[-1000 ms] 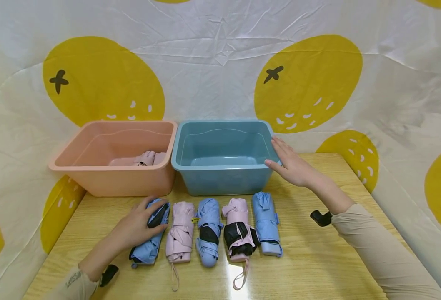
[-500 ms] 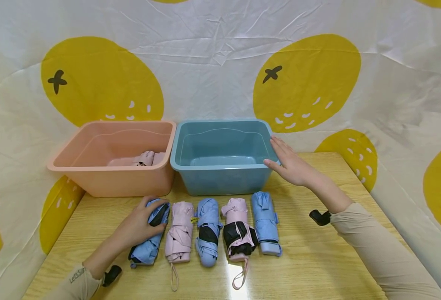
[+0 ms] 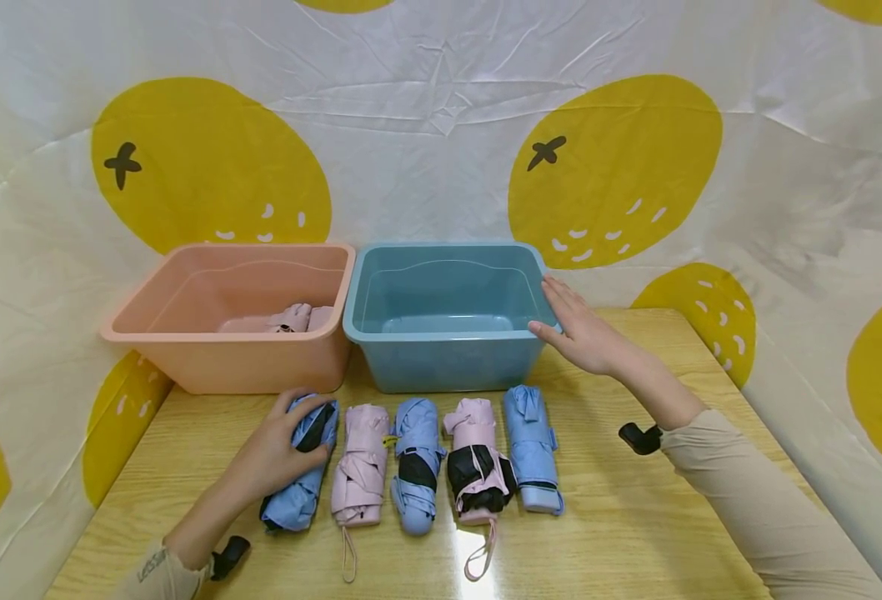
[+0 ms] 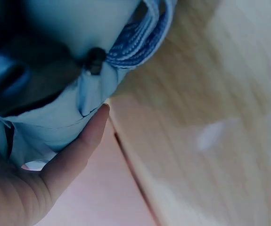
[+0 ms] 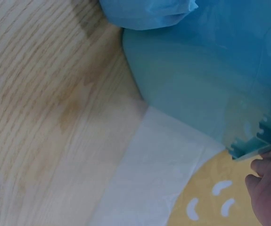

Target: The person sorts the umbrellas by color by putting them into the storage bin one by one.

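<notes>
Blue umbrella (image 3: 300, 497) gripped by left hand (image 3: 270, 450), right hand (image 3: 583, 335) straight-fingered on blue bin (image 3: 444, 337) — sleeve lettering (image 3: 152, 566) partly blurred

A white cloth (image 3: 441, 50) hangs behind the surface (image 3: 606, 533) and along its left and right sides, slightly glossy and creased. A sharper set of folds, crossing in a small diamond, sits at the far middle. Large yellow fruit shapes cover it: one at far left (image 3: 208, 158) and another at far right (image 3: 613, 167), each with a dark cross and small white flecks, with others cut off by the edges of view. Greyish patches show on the right side, perhaps shadow, though too blurred to say. The surface has pale yellowish wood grain and a rounded far right corner. A bright glare (image 3: 478, 588) gleams at its near middle.
</notes>
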The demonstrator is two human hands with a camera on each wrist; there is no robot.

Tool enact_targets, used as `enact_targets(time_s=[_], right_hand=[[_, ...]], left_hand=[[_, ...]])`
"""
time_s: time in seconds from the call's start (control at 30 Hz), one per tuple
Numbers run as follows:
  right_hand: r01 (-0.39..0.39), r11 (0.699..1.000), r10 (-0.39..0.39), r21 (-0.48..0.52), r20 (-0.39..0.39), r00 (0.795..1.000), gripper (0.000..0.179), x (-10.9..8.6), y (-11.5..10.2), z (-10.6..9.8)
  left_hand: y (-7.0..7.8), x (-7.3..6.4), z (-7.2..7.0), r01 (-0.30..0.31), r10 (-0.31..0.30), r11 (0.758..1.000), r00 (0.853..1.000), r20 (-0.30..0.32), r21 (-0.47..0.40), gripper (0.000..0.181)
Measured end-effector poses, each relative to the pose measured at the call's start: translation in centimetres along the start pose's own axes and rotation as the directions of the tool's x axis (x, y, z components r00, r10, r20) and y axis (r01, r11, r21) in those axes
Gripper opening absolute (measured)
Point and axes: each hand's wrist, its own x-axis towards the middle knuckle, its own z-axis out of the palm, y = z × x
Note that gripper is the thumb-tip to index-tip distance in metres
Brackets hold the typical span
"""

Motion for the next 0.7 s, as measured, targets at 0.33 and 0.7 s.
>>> enact_targets(time_s=[0.33,0.7], right_hand=[[-0.005,1.0,0.005,-0.005,0.0,1.0,0.085,0.0,0.1,0.0],[0.001,1.0,-0.001,-0.001,-0.002,1.0,0.086,0.1,0.3,0.1]], left_hand=[[1.9,-0.2,-1.0,-0.068,0.051,0.992,0.987,-0.152,-0.106,0.072],[5.4,2.1,-2.5,-0.253,0.157,0.938,0.919,-0.362,-0.236,0.074]])
